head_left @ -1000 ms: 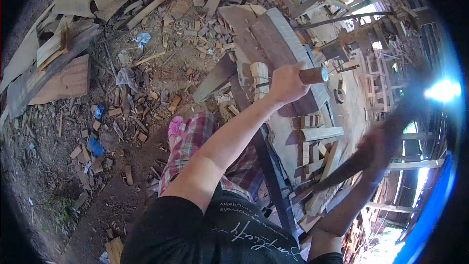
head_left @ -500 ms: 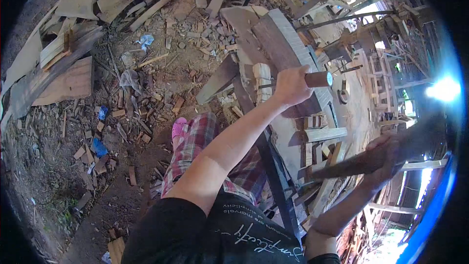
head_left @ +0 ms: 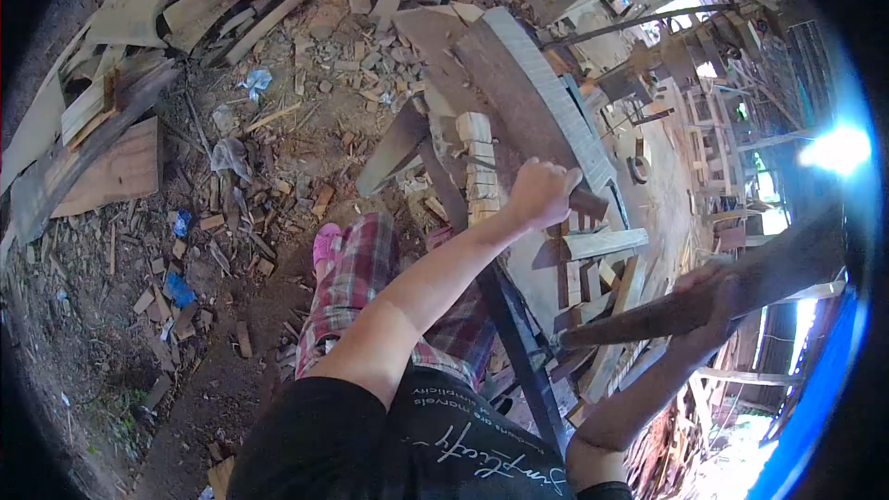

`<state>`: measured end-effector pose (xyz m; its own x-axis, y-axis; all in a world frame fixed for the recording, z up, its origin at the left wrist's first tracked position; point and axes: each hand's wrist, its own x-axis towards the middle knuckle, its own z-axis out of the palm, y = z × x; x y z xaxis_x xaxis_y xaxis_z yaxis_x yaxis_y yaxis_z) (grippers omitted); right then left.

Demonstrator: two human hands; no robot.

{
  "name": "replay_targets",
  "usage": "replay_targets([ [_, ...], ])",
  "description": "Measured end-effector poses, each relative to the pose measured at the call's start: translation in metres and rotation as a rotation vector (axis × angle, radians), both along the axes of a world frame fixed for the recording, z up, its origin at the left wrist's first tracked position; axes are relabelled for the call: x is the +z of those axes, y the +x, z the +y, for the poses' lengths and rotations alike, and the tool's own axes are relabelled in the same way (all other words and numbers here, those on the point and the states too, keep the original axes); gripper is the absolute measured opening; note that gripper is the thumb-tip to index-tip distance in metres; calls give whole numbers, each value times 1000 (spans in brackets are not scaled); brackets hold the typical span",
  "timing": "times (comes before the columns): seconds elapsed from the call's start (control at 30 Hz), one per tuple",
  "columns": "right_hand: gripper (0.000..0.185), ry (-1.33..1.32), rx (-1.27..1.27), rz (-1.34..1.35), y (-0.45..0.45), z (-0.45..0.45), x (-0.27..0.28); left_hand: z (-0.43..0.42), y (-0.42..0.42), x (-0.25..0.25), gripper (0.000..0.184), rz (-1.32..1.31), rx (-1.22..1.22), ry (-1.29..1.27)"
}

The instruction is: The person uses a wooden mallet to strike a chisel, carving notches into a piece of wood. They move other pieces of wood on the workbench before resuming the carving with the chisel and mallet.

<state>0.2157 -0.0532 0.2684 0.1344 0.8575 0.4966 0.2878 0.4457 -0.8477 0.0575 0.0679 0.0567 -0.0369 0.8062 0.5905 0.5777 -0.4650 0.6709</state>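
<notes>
My left hand [head_left: 544, 193] is closed around a chisel with a round brown wooden handle [head_left: 590, 204]. Its thin dark blade [head_left: 480, 162] points left across a pale, notched wooden block [head_left: 476, 128]. Just beyond the fist lies a thick, dark timber [head_left: 519, 97] with a lighter sawn face. At the right, my right hand [head_left: 713, 289] grips a long, dark wooden club [head_left: 648, 319]. It tapers towards its left end and widens towards the right edge of the view. Shadow partly hides the fingers of this hand.
Small timber pieces [head_left: 607, 243] lie beside the notched block. A dark slanting beam [head_left: 519, 352] runs close to my body. Wood scraps and chips [head_left: 324, 194] cover the ground at left, with curved planks [head_left: 231, 0] piled behind. Wooden framing [head_left: 722, 157] stands on the right.
My left hand has moved down and slightly right against the timber, and the handle now slopes downward to the right. The club shows further left and lower. The whole view has shifted slightly.
</notes>
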Motion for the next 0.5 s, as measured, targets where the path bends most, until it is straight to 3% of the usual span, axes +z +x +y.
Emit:
replay_targets([
  [0.07, 39, -29, 2, -185, 68, 6, -44, -9, -9, 4, 22, -21, -6, 57],
  [0.1, 43, -376, -491, -612, -21, -13, -23, -13, -18, 8, 21, -43, -15, 112],
  [0.13, 46, -248, -194, 55, 62, -2, -117, -16, -29, 12, 21, -33, -25, 114],
  [0.17, 51, -559, -168, -25, 4, -18, -78, -18, -41, 17, 24, -137, -91, 95],
  [0.2, 51, -445, -133, -93, 26, -2, -125, -20, -53, 23, 26, -239, -159, 76],
  [0.23, 50, -507, -134, -273, 11, 2, -134, -25, -68, 36, 26, -227, -178, 76],
  [0.27, 49, -347, -4, -376, 11, 10, -157, -31, -85, 50, 25, -224, -165, 4],
  [0.3, 49, -535, -67, -505, 10, 12, -167, -33, -100, 55, 25, -219, -148, -69],
  [0.37, 53, -581, -87, -742, 12, 19, -192, -21, -122, 40, 25, -170, 35, 123],
  [0.4, 53, -585, -97, -725, 8, 22, -197, -24, -135, 42, 27, -170, 107, -57],
  [0.47, 57, -473, -168, -1044, 1, 23, -205, -26, -161, 40, 32, -102, 193, -451],
  [0.5, 57, -482, -188, -1028, -2, 22, -211, -21, -171, 39, 35, -33, 210, -658],
])
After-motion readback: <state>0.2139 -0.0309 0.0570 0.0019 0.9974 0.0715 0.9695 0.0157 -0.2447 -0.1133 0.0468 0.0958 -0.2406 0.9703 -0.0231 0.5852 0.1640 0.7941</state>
